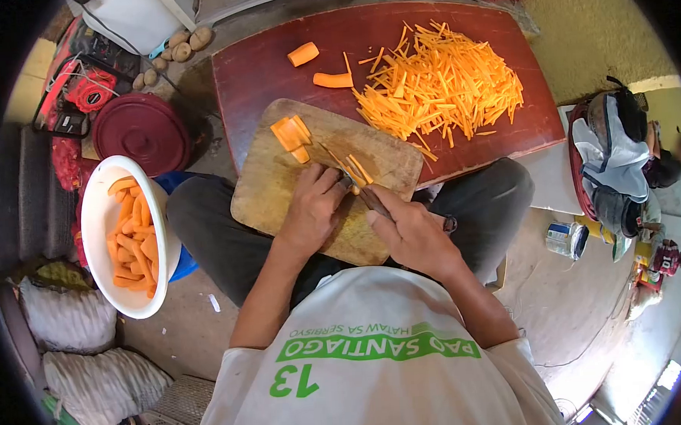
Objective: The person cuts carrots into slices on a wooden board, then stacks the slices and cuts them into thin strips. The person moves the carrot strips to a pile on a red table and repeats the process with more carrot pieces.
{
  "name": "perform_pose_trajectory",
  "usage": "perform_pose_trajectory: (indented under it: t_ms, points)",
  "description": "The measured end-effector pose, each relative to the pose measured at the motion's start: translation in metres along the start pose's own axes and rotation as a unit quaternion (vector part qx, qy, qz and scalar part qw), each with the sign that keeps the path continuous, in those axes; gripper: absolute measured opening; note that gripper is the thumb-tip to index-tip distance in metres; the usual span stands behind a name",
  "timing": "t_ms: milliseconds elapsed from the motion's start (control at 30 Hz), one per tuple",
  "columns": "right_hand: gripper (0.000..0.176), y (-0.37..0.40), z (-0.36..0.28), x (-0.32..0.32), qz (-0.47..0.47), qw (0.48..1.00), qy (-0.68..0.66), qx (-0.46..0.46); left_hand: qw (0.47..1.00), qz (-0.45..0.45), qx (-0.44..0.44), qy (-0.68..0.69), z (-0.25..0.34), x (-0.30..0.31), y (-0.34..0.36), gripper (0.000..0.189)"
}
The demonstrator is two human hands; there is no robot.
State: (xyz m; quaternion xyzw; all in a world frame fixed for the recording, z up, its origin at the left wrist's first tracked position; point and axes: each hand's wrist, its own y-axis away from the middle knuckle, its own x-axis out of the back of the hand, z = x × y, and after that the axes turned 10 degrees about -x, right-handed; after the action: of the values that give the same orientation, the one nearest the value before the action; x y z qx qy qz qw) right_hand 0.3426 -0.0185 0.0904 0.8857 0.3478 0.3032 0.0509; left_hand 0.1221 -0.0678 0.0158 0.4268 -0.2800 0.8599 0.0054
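Observation:
My right hand is wrapped round a knife, its blade angled toward the upper left over a worn wooden cutting board. Close against the blade, my left hand has its fingers curled down on a piece of carrot, mostly hidden under them. Thin carrot sticks lie just beyond the blade. Cut carrot slabs rest near the board's far left corner. The board lies across my lap, its far side by a dark red table.
A big heap of carrot strips covers the table's right half. Two carrot chunks, one a curved piece, sit left of it. To my left stands a white basin of peeled carrots, with a maroon lidded tub behind it.

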Motion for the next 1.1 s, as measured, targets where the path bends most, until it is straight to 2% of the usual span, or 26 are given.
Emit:
perform_pose_trajectory:
  t_ms: [167,267,367,467,567,667,767,967,1100]
  points:
    - [0.042,0.021,-0.004,0.019,-0.027,0.999,0.016,-0.013,1.000,-0.012,0.009,-0.011,0.001,0.001,0.005,0.038]
    - [0.040,0.013,0.004,0.007,-0.012,0.999,0.029,-0.024,1.000,-0.011,0.005,-0.009,0.001,0.001,0.003,0.037]
    - [0.040,-0.008,0.011,-0.007,0.016,0.999,-0.005,0.034,1.000,0.006,0.002,-0.007,0.000,-0.002,0.003,0.036]
    - [0.040,0.003,-0.009,0.011,-0.019,0.999,-0.041,-0.013,1.000,0.018,0.004,-0.011,0.000,-0.004,0.003,0.034]
    - [0.040,0.019,-0.007,0.018,-0.032,0.999,0.020,-0.036,1.000,0.018,0.010,-0.012,0.002,-0.002,0.005,0.032]
    - [0.037,0.015,0.005,0.003,-0.008,0.999,0.041,-0.019,1.000,0.010,0.006,-0.008,0.001,-0.002,0.003,0.030]
    - [0.038,-0.001,0.006,-0.006,0.020,0.999,-0.019,0.034,1.000,0.013,0.001,-0.009,0.000,-0.003,0.003,0.028]
    - [0.041,0.021,-0.004,0.016,-0.037,0.997,0.000,-0.067,1.000,0.023,0.004,-0.016,0.005,-0.001,0.004,0.029]
    - [0.038,0.012,0.007,0.003,0.002,0.999,0.028,-0.030,1.000,0.019,0.005,-0.013,0.005,-0.002,0.004,0.030]
